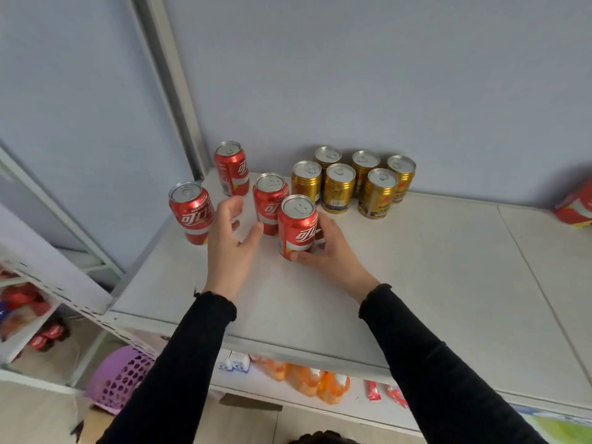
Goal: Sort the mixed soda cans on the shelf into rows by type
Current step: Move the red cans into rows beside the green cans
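Right hand (330, 251) has its fingers wrapped round the nearest red can (297, 227) on the shelf (416, 267), thumb across the bottom front, while the left hand (229, 238) hangs open just left of it, holding nothing.

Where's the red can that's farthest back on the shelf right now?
In the head view, the rearmost red can stands upright at the shelf's back left, near the corner post, left of the gold cans.
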The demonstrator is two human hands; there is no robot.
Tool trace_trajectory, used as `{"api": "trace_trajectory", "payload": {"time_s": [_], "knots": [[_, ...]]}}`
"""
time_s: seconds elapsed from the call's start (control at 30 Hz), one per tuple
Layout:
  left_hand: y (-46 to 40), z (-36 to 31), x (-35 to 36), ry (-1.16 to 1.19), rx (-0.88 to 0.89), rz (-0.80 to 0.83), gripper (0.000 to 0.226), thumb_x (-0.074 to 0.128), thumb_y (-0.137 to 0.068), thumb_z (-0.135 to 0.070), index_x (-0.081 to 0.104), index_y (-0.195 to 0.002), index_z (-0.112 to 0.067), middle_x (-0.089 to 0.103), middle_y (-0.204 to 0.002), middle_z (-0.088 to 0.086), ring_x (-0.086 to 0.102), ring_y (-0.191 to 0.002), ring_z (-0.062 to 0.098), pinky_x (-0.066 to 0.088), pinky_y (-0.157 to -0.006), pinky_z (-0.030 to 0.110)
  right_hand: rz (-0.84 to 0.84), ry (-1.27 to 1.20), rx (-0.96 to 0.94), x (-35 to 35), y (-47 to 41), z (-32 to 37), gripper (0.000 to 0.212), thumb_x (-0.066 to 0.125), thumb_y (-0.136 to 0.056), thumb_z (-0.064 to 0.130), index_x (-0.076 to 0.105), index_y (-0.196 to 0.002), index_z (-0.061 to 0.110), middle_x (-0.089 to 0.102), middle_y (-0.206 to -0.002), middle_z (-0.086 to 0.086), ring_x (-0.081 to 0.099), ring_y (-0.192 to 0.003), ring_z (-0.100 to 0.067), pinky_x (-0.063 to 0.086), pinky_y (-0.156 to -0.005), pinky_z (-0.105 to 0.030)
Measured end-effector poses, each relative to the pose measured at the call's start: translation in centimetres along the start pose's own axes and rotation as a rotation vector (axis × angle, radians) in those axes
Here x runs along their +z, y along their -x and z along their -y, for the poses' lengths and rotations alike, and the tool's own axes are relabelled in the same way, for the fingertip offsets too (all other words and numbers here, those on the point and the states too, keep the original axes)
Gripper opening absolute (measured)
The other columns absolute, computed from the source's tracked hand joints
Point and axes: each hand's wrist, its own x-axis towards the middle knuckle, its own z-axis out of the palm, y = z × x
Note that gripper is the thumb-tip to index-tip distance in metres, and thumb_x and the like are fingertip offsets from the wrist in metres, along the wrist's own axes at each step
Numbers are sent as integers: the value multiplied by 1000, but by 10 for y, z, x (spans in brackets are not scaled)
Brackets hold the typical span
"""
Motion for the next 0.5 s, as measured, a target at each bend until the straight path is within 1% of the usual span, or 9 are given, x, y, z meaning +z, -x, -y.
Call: {"api": "trace_trajectory", "payload": {"time_s": [0.03,0.07,0.13,0.2,0.27,0.33,0.4,0.43,0.5], "knots": [[-6,1,2,2,-10,41,57,73,-91,-21,46,-140,-25,53,-140,-9,50,-129,4,44,-110,32,-4,38,17,1,0,-1,83,83,-76,44,40,-145,29,49,-136,5,48,-124,-14,47,-103,-33],[-13,1,3,2,-24,84,63,75,-89,-25,43,-143,-27,52,-143,-10,50,-130,5,43,-110,32,-6,37,30,2,1,-2,79,84,-76,42,42,-142,28,49,-134,4,48,-122,-14,47,-103,-33],[-27,1,6,1,-52,164,74,80,-86,-27,40,-148,-30,52,-145,-12,50,-131,6,42,-110,33,-8,-57,41,6,4,1,70,85,-77,34,43,-133,30,53,-131,8,52,-120,-12,49,-100,-28],[-37,-3,11,-3,-69,220,80,83,-83,-25,38,-149,-33,53,-142,-17,50,-129,3,42,-106,28,-30,-140,59,8,8,1,69,86,-77,29,42,-130,31,56,-129,11,57,-119,-11,51,-100,-30],[-44,-7,18,-6,-77,238,83,84,-81,-25,36,-149,-33,54,-138,-16,50,-124,4,42,-99,26,-74,-180,74,5,15,-2,71,88,-75,29,44,-130,30,59,-129,11,59,-118,-11,53,-101,-32],[-46,-7,24,-29,-69,223,86,85,-80,-29,34,-149,-33,55,-140,-11,51,-122,5,42,-99,28,-114,-211,99,-3,24,-5,71,88,-74,28,46,-131,28,61,-128,10,60,-116,-10,54,-100,-33],[-44,-7,31,-27,-57,199,84,85,-78,-34,37,-146,-34,54,-141,-12,51,-122,5,42,-98,29,-165,-239,129,-18,35,-9,71,89,-73,29,47,-130,26,63,-126,9,62,-115,-12,54,-98,-32],[-42,-9,36,-4,-53,196,81,86,-77,-36,40,-144,-33,55,-140,-13,52,-122,5,43,-98,28,-196,-249,139,-26,40,-12,70,89,-73,29,47,-130,27,63,-125,10,62,-114,-12,54,-97,-31],[-36,-17,51,37,-41,214,79,87,-75,-36,44,-142,-31,57,-136,-15,54,-116,-1,44,-94,20,-263,-259,154,-44,50,-19,70,89,-73,29,48,-130,26,64,-123,10,63,-112,-11,55,-93,-28]]}}
